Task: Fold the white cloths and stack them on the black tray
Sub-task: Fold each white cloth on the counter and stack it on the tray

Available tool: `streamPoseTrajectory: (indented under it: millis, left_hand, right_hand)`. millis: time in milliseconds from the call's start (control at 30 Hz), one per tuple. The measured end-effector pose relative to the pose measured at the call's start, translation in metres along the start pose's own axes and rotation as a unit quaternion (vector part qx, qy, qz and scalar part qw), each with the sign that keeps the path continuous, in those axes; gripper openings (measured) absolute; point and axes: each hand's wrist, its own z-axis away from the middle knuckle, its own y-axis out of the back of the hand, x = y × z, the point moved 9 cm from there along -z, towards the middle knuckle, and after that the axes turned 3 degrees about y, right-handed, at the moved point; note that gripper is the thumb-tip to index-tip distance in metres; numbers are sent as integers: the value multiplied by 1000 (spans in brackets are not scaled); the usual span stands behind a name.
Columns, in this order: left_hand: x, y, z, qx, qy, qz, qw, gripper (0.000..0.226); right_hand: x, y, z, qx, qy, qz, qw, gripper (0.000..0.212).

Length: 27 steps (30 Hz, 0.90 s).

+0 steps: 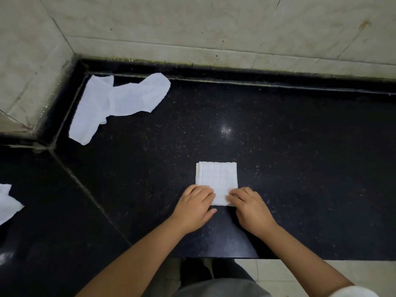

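Folded white square cloth with faint grid weave (216, 181): flat on black speckled polished stone table (300, 157), near front edge, layered edges visible along left side. Left hand (196, 205): palm down, fingers curled, fingertips pressing near-left corner of folded cloth; thumb on table just below cloth edge; no closed grasp visible. Right hand (249, 205): palm down, fingers bent, tips resting on near-right corner of same cloth; whether pinching the edge, cannot tell. Crumpled unfolded white cloth (111, 101): spread in far-left corner of table, beside cream tiled wall (214, 28), well apart from folded cloth. Second loose white cloth (7, 202): partly cut off at left frame edge, lying on adjoining black table section.
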Motion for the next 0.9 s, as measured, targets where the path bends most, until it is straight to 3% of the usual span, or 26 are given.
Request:
streamPoseTrajectory:
  millis: [233,467,667,900]
  left_hand:
    - [-4,-1,1,74,-12,-66,995,39]
    - [58,17,-44,111,-50,-54,991,16]
    - [229,28,-128,99,-242,-20,965,9]
    - [515,13,-187,88,-407,40,908,15]
  right_hand:
    - [4,10,-9,6,3,-17,1000,34]
    - [51,67,32,28,-109,-110,987,35]
    - [171,151,182,116,-268,-207,934,25]
    - [296,240,414,155,-407,-86,896,17]
